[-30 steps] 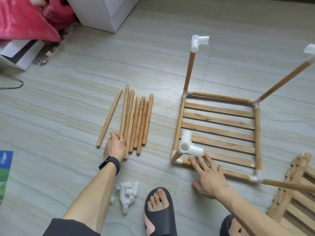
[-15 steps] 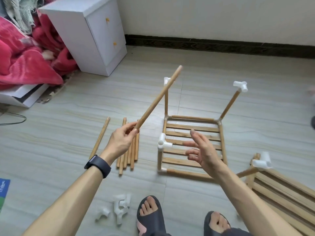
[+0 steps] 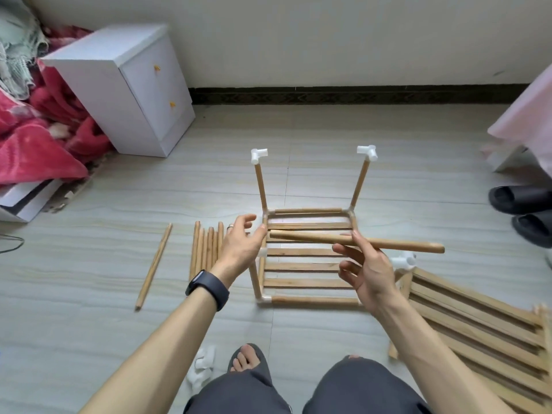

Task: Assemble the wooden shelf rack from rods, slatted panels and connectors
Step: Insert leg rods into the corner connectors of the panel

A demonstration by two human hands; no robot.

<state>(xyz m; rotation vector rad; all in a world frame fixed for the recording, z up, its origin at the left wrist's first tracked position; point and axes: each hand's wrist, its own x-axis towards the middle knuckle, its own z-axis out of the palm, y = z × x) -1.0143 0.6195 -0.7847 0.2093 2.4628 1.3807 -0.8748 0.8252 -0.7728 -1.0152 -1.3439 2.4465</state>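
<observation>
While in right hand, rod crosswise, level.

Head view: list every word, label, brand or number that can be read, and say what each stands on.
None can be read.
The wristband has a dark, blank face; the white cabinet, the flat white box and the rod held by the right hand show no print.

One wooden rod sits level in the right hand, above the half-built rack: slatted base, two uprights capped with white connectors. Spare rods lie left of it, spare slatted panel on the right.
</observation>
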